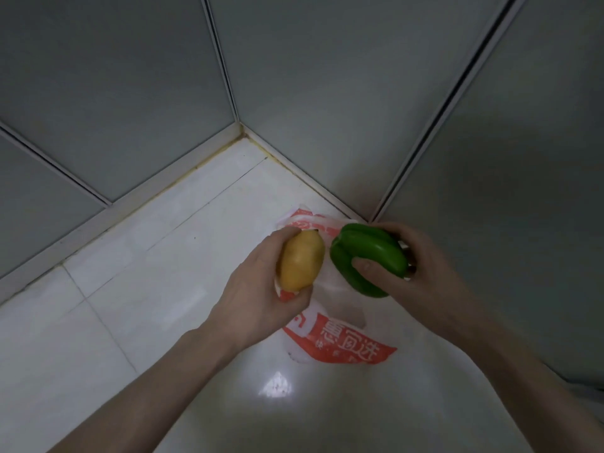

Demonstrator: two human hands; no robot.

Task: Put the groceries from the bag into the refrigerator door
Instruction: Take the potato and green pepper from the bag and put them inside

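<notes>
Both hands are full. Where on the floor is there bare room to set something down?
Free: the white floor left of the bag, out to the wall base, and the glossy patch below the bag between the forearms. Crowded: the corner, where bag, potato and green pepper meet.

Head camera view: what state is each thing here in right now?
Left hand: grips the potato.
Potato: lifted, held above the bag.
Right hand: grips the green bell pepper.
Green bell pepper: lifted, held above the bag.
Plastic bag: lying crumpled on the tiled floor.
</notes>
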